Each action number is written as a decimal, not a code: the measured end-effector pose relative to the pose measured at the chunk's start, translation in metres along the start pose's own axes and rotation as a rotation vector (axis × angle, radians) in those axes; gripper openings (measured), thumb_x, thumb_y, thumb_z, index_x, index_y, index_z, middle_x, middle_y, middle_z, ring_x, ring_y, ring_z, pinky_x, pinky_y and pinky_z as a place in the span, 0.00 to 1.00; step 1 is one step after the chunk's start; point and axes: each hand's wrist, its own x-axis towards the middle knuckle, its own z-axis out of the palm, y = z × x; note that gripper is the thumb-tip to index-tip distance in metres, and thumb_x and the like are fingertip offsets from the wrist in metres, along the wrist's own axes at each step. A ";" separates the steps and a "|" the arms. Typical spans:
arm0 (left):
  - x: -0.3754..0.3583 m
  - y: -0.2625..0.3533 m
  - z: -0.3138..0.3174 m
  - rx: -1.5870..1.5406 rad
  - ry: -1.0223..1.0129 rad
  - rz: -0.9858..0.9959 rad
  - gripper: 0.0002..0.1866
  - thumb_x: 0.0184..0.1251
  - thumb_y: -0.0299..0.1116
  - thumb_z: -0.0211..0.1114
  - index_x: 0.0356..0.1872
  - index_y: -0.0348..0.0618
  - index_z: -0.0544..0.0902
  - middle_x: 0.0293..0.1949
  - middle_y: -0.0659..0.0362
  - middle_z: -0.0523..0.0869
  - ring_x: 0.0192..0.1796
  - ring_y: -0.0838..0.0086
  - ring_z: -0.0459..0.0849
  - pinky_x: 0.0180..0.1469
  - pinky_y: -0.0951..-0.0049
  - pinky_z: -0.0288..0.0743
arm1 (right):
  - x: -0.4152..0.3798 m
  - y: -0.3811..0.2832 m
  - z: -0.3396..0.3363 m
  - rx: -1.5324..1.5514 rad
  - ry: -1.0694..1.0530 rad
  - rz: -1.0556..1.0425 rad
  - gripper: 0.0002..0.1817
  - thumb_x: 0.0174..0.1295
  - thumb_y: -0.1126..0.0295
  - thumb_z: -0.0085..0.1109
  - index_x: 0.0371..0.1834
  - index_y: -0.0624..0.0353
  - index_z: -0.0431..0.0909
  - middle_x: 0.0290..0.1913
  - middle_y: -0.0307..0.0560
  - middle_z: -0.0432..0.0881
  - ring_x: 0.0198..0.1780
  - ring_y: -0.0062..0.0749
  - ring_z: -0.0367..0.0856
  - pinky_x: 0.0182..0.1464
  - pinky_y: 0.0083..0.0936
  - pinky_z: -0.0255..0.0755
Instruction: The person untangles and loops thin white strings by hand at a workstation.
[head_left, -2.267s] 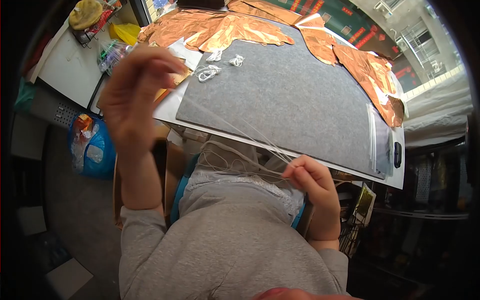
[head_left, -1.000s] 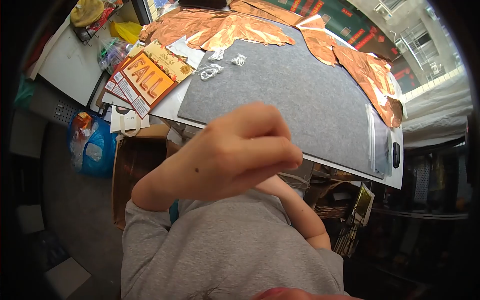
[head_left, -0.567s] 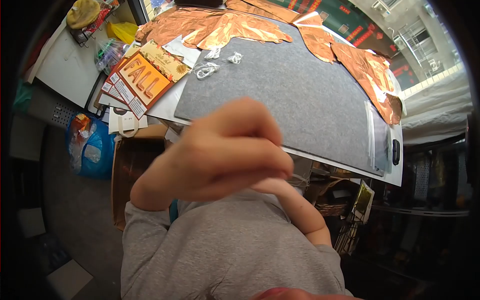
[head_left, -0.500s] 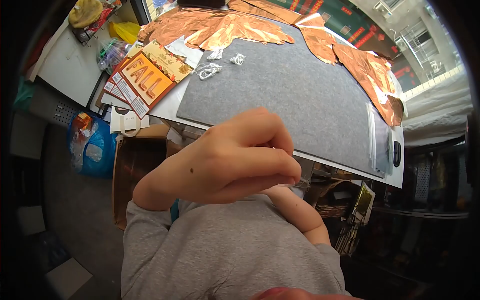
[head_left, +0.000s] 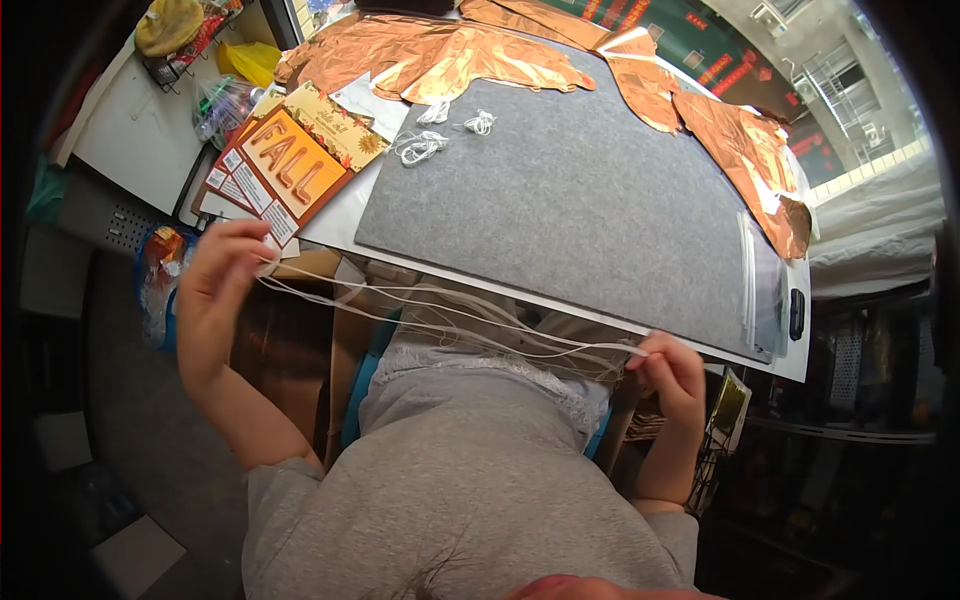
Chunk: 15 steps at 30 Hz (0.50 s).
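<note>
Several strands of white string [head_left: 440,325] stretch between my two hands, over my lap and just in front of the table edge. At the left, my left hand [head_left: 225,272] pinches one end of the strands. My right hand [head_left: 668,370] grips the other end below the front edge of the grey mat [head_left: 540,200]. Small white string bundles [head_left: 420,147] lie on the mat's upper left. Packages marked FALL [head_left: 290,165] overlap at the table's left side.
Copper foil sheets [head_left: 450,60] lie along the back, with another foil piece [head_left: 745,160] at the right. Clear plastic strips [head_left: 750,280] rest near the mat's right edge. An open cardboard box [head_left: 285,350] and a blue bag [head_left: 160,310] stand below left.
My hands have moved wide apart from close together in front of my body. The white string is now drawn out between them, and my lap has come into view.
</note>
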 end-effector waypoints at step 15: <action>0.000 0.029 0.214 -0.977 -1.040 -0.038 0.17 0.70 0.35 0.68 0.55 0.37 0.80 0.46 0.57 0.86 0.47 0.74 0.84 0.49 0.75 0.77 | 0.032 -0.112 0.058 -0.511 0.050 -0.791 0.10 0.53 0.68 0.72 0.35 0.61 0.87 0.23 0.41 0.77 0.18 0.26 0.72 0.17 0.21 0.60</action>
